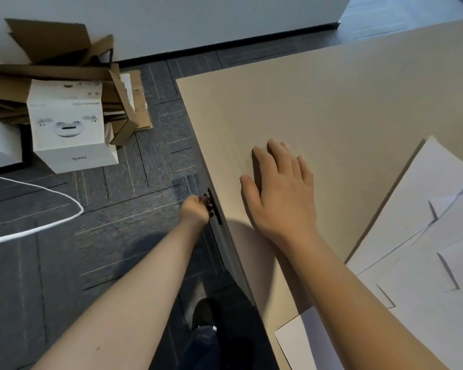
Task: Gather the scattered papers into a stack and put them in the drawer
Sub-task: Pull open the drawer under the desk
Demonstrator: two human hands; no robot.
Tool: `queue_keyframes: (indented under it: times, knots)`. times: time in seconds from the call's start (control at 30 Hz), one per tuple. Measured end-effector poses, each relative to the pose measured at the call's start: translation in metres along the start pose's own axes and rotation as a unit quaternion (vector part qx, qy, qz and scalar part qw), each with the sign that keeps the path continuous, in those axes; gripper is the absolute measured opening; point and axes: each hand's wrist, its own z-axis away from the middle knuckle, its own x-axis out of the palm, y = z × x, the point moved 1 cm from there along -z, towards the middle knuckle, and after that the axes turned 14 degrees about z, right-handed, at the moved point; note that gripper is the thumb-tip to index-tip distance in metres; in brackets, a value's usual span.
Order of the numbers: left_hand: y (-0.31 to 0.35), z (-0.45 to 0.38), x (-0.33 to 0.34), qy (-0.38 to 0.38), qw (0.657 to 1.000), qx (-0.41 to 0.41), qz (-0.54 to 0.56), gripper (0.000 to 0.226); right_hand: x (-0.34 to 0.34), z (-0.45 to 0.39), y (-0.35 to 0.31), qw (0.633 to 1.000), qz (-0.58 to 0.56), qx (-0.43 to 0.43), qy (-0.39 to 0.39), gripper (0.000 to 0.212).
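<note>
Your left hand is curled around the black drawer handle on the desk's side, approx 7 o'clock from your right hand, prob to pull the drawer open. Drawer front looks closed or barely cracked, can't tell which. Right hand lies flat, fingers straight, on the desk top, holding nothing; likely bracing vs the pull. Papers are on the desk at 4 o'clock from that hand, overlapping loosely, not yet squared.
</note>
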Motion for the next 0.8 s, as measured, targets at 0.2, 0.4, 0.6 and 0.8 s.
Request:
queue_keyframes:
  times: [0.2, 0.4, 0.6, 0.8]
  knots:
    - [0.001, 0.0, 0.003, -0.026, 0.997, 0.014, -0.07, 0.03, 0.0, 0.0, 0.0, 1.0, 0.009, 0.005, 0.002, 0.056]
    - [-0.005, 0.004, -0.002, -0.016, 0.995, 0.049, -0.083, 0.029, -0.002, 0.003, 0.0, 1.0, 0.015, 0.004, 0.004, 0.056]
    - [-0.028, -0.001, -0.058, 0.032, 0.998, 0.044, 0.002, 0.026, -0.002, 0.003, -0.002, 0.999, 0.033, 0.0, -0.004, 0.052]
    - [-0.025, 0.025, -0.094, 0.081, 0.985, 0.039, 0.15, 0.039, -0.011, 0.014, -0.014, 0.998, 0.057, 0.007, -0.022, 0.048]
